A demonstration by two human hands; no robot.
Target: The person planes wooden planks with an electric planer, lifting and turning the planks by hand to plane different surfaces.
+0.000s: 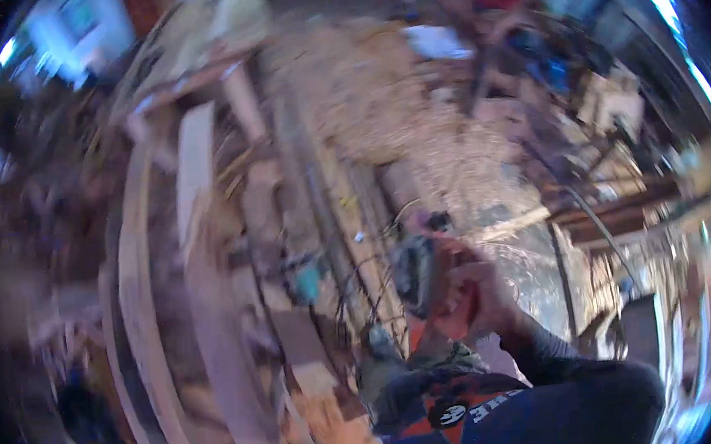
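Angling inward, right hand round tool.

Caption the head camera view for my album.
Right hand gripping a red-and-grey tool beside long wooden planks, blurred by motion.

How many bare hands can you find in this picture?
1: the right hand, below and right of centre, gripping a grey and red tool. Another may be hidden or lost in the blur.

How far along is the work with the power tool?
Some woodwork looks done, judging by what look like shavings on the ground. In hand: the power tool, gripped in the right hand. What is left is unclear: long boards lie alongside, but blur hides their finish.
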